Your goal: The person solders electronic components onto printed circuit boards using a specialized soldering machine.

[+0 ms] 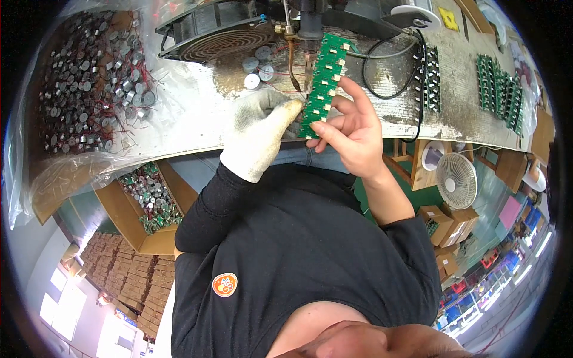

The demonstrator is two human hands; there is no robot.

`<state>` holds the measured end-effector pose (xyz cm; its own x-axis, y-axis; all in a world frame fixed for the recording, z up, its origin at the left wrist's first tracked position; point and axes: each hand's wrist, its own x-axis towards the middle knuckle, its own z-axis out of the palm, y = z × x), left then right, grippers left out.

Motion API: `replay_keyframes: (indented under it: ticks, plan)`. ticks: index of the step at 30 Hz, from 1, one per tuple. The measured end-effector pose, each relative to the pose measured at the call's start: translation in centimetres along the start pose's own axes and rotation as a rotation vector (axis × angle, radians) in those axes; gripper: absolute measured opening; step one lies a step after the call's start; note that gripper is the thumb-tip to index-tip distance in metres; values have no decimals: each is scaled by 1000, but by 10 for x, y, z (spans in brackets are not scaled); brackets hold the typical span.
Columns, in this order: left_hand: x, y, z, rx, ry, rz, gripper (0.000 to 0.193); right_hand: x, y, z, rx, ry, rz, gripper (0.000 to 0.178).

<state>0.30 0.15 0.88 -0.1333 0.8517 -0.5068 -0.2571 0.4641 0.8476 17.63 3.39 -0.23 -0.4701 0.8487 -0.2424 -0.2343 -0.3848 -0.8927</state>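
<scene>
A long green circuit board panel (pixel 324 83) with a row of small white connectors stands tilted in front of me at the bench edge. My right hand (pixel 355 131), bare, grips its lower right edge between thumb and fingers. My left hand (pixel 258 128), in a white glove, is closed, with its thumb and fingertips at the panel's lower left edge. What those fingertips hold, if anything, is hidden. Just above them a thin brownish metal rod (pixel 292 62) points down beside the panel. Several round grey motors with thin red wires, one a white-topped motor (pixel 252 81), lie beyond my left hand.
Many small motors (pixel 89 83) are heaped on plastic at the left. A black fan (pixel 221 39) stands at the back. A black cable (pixel 364 71) loops right of the panel, near rows of boards (pixel 500 89). An open carton (pixel 149 238) sits below the bench.
</scene>
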Motion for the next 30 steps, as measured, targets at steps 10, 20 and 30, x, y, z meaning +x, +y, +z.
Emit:
replay_keyframes:
  ticks: [10, 20, 30]
  plan:
    - [0, -5, 4, -51, 23, -72, 17, -2, 6, -4, -12, 9, 35, 71]
    - [-17, -16, -19, 625, 306, 569, 20, 4, 6, -5, 13, 45, 73, 72]
    - [-20, -21, -82, 744, 649, 784, 24, 1, 10, -3, -103, 98, 7, 70]
